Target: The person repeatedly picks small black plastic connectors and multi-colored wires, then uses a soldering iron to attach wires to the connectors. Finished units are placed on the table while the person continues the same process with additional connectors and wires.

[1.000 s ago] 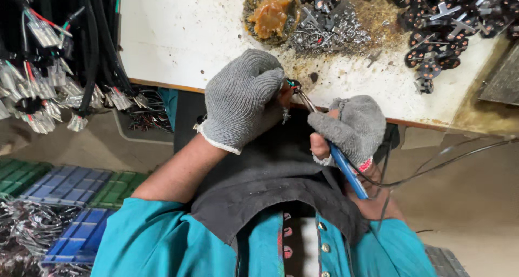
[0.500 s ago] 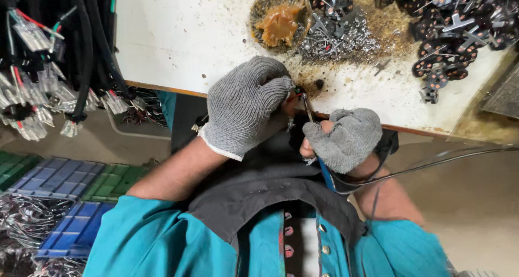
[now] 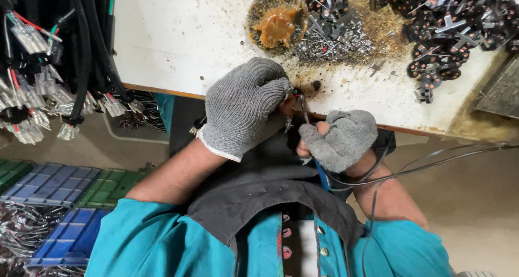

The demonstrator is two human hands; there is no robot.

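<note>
Two gloved hands at the bench edge [image 3: 162, 90]: left hand [image 3: 243, 107] clenched on a small wired part [image 3: 296, 93]; right hand [image 3: 339, 139] grasping a soldering iron [image 3: 304, 108], tip touching it. Best done with both wrists steady.

Small part [image 3: 296, 93] pinched inside the left hand's [image 3: 246, 107] glove, too hidden to identify

1. A thin, blue-handled metal soldering tool [image 3: 304, 110] stands tilted, tip upward, at the white worktop's front edge.
2. A small dark part with red wiring [image 3: 295, 92] sits touching that tip, mostly hidden.
</note>
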